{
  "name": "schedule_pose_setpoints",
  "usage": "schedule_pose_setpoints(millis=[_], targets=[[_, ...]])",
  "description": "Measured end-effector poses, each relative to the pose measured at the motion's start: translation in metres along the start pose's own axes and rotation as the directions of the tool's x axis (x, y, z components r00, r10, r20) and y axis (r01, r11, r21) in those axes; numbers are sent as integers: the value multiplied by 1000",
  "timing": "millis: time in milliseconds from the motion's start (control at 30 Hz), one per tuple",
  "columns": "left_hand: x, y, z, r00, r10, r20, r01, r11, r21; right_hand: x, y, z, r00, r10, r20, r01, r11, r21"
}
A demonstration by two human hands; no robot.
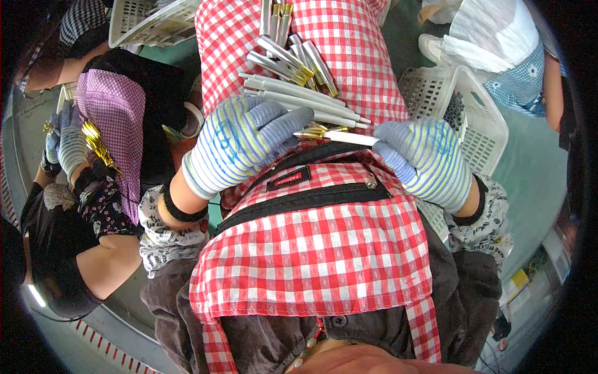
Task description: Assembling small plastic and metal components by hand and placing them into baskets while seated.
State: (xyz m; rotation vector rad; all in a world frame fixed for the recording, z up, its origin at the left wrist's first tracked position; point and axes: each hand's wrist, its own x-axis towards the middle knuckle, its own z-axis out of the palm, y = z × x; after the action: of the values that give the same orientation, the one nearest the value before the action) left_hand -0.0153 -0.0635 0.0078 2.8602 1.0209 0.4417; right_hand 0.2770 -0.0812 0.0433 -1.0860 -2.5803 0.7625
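Both my hands wear grey-blue gloves with yellow-green stripes. My left hand [249, 143] is closed near my waist, its fingertips on small gold-coloured metal tubes [313, 131]. My right hand [430, 159] pinches one end of a white rod [351, 138]; the rod's other end meets the gold tubes at my left fingertips. Whether it sits inside one, I cannot tell. Several white tapered rods [305, 95] lie just beyond my left fingers, partly hidden by that hand. Farther out on my red checked apron [361, 56] rests a loose pile of silver tubes with gold ends [319, 67].
At my right stands a white plastic basket [483, 124] with grey tubes inside. Another white basket [152, 28] is at the far left. A co-worker's gloved hands [67, 140] are at left beside a gold bundle [98, 146]. Another person [498, 56] sits at the far right.
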Motion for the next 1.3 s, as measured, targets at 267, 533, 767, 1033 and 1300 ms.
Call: schedule_pose_setpoints(millis=[267,533,767,1033,1300], targets=[[7,9,-5,1000,-10,2,10,1000,-22,3,9,4,834,248,493,-537,574,619],[50,42,17,996,84,-43,-91,978,-185,-16,27,-4,956,58,288,-93,990,107],[49,19,5,988,144,-46,-151,934,-324,-187,117,8,742,657,136,-669,740,75],[25,4,10,986,163,-38,-167,924,-344,-346,132,172,225,814,535,-725,507,-466],[28,-14,9,997,50,57,-40,986,-160,-371,126,214,180,716,674,-684,584,-438]])
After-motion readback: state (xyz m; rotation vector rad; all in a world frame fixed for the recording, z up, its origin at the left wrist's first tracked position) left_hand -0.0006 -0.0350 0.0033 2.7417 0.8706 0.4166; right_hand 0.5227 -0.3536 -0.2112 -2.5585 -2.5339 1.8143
